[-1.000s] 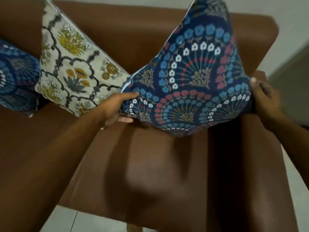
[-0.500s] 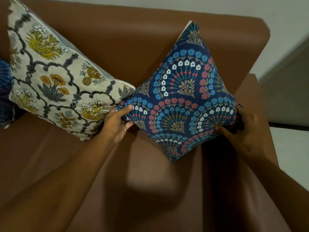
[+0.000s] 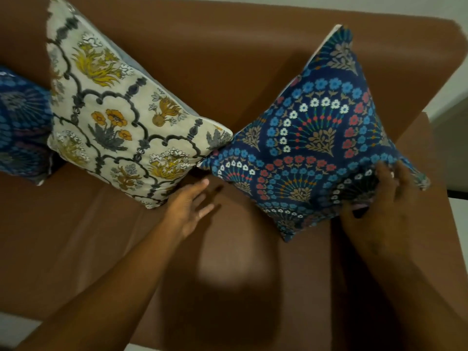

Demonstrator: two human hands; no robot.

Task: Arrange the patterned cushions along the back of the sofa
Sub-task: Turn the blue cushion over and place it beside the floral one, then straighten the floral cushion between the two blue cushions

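Hidden: third cushion [image 3: 22, 122], blue, cut off by the left frame edge, its right side tucked behind the cream cushion [image 3: 121, 122]. Cream cushion's top corner runs out of frame. Right hand [image 3: 379, 206] dark and blurred; which fingers press and which curl under, cannot tell.

Left hand [image 3: 188, 211]: open, fingers spread and apart, palm down over the sofa [image 3: 228, 59] seat, holding nothing. Fingertips lie just below the spot where the cream cushion's right corner meets the blue cushion [image 3: 316, 148]. Not touching either, as far as shows.

Right hand: fingers closed on the blue cushion's lower right edge, fabric bunched beneath them. Thumb side not clear.

Blue cushion: stands on one corner against the backrest, diamond-wise, above and left of the right fingers. Its left corner touches the cream cushion's right corner. Its right corner lies over the armrest [image 3: 430, 153].

Cream cushion: leans on the backrest, above and left of the left fingertips, lower corner on the seat.

Change: half a second ago the left hand gripped the blue cushion's left corner; now it has let go and sits lower. The right hand has shifted up onto the cushion's face. The cushion's bottom corner now rests on the seat.
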